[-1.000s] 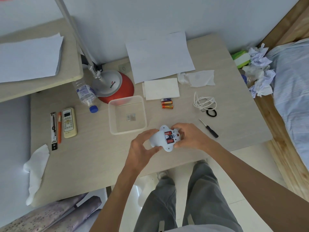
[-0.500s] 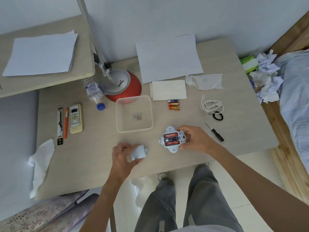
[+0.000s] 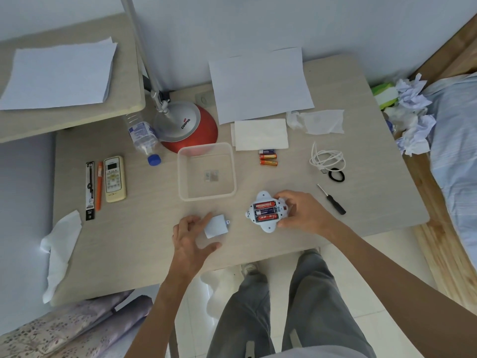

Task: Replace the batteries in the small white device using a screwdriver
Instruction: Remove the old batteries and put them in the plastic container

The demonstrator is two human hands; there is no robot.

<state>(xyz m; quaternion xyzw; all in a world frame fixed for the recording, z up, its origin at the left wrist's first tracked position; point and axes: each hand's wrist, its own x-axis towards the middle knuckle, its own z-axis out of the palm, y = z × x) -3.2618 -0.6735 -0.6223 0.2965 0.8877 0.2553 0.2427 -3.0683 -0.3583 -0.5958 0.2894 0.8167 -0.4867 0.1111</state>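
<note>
We hold the small white device (image 3: 267, 226) back-up on the table (image 3: 374, 192), just off the near right corner of the clear tray (image 3: 233, 174) — our right hand (image 3: 303, 214) curls round its right side, thumb on the near edge and forefinger on the far lobe. Three batteries (image 3: 265, 211) sit in its open compartment. The battery cover (image 3: 216, 226) lies flat just in front of the tray's near edge. Our left hand (image 3: 191, 242) hovers there, fingers loose and spread, fingertips at the cover's left edge — whether they touch it we cannot tell. The screwdriver (image 3: 331, 200) lies well right of the tray, untouched. Three loose batteries (image 3: 268, 157) lie beside the tray's far right corner.
</note>
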